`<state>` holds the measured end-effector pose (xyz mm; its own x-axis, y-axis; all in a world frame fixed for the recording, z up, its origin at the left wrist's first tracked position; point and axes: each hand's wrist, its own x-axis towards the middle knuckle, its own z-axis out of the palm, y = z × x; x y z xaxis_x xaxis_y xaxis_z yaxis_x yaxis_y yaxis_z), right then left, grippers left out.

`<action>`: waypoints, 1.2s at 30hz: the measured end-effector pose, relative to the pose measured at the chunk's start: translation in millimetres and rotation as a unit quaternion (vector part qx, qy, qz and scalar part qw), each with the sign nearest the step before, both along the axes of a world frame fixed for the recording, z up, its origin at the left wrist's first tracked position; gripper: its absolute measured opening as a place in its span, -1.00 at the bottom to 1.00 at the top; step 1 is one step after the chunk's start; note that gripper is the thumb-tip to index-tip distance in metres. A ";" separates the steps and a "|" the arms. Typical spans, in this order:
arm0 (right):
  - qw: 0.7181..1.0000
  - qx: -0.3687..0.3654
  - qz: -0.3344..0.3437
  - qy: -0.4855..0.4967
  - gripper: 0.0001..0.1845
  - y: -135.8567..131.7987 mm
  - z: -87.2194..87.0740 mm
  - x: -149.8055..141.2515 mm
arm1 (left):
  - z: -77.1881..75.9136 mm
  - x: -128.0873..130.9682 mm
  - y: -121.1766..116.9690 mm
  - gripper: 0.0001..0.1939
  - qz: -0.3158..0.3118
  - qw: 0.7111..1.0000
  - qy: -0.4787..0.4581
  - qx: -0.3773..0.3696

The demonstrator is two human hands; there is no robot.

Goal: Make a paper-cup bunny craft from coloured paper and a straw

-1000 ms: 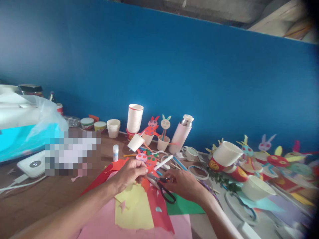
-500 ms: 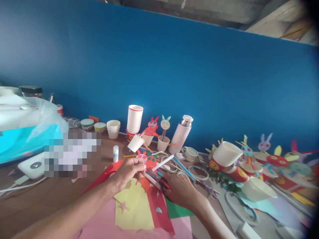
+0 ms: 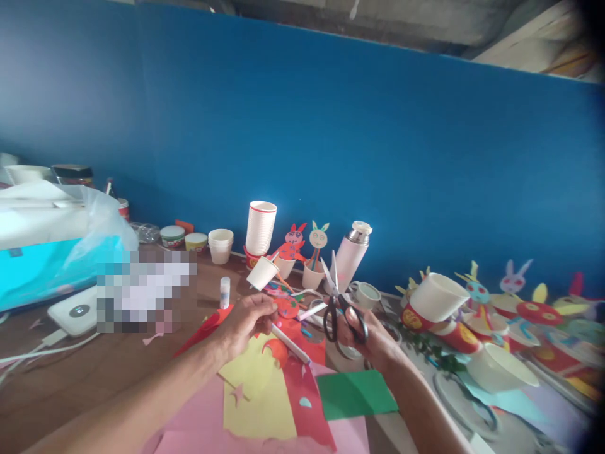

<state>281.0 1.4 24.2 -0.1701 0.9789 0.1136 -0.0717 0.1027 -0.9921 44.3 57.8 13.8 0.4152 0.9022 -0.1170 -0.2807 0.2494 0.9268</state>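
My right hand (image 3: 373, 337) grips black-handled scissors (image 3: 341, 302) with the blades apart and pointing up. My left hand (image 3: 248, 321) is closed in a pinch on the end of a white straw (image 3: 292, 345) that slants down to the right, close to a small red paper piece (image 3: 276, 350). Below the hands lie sheets of yellow paper (image 3: 255, 397), red paper (image 3: 305, 397), green paper (image 3: 354, 394) and pink paper (image 3: 193, 422) on the brown table (image 3: 70, 384).
A stack of paper cups (image 3: 261, 227), paper bunny figures in cups (image 3: 307, 243), a pink flask (image 3: 351, 255), a glue stick (image 3: 225, 292) and a white mug (image 3: 366, 294) stand behind. Craft cups and bunnies (image 3: 472, 302) crowd the right. A cyan box under plastic (image 3: 47, 252) sits left.
My right hand has picked the scissors up off the table and raised them, blades now open and pointing up. My left hand now holds the white straw over the paper.
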 end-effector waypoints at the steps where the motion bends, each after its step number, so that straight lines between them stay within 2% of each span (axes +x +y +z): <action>1: 0.999 0.000 0.014 0.042 -0.54 -0.4 -1.9 -2.7 | -0.3 0.1 -0.2 -0.85 0.001 1.000 -0.003 -0.002; 6: 0.980 -0.035 0.031 0.194 -0.59 -0.8 -9.1 -20.2 | -4.2 -0.4 2.3 -0.85 0.012 1.000 -0.011 -0.003; 9: 0.976 -0.042 0.031 0.211 -0.53 1.5 -11.9 -26.8 | -5.8 -0.8 3.9 -0.85 0.020 1.000 -0.015 -0.012; 14: 0.983 -0.061 0.032 0.171 -0.48 -0.1 -13.0 -33.5 | -3.0 0.1 2.2 -0.85 0.030 0.999 -0.017 -0.012; 19: 0.989 -0.041 0.010 0.142 -0.49 -8.0 -11.9 -44.6 | -3.5 0.5 1.9 -0.86 0.049 0.999 -0.013 -0.019; 28: 0.995 0.048 0.083 -0.009 -0.49 -12.8 -8.7 -43.6 | -4.3 -1.9 6.4 -0.85 0.088 0.996 -0.028 -0.005; 36: 0.984 0.033 0.130 -0.119 -0.45 -13.0 -6.3 -36.2 | -4.7 -3.9 8.9 -0.86 0.124 0.992 -0.029 -0.006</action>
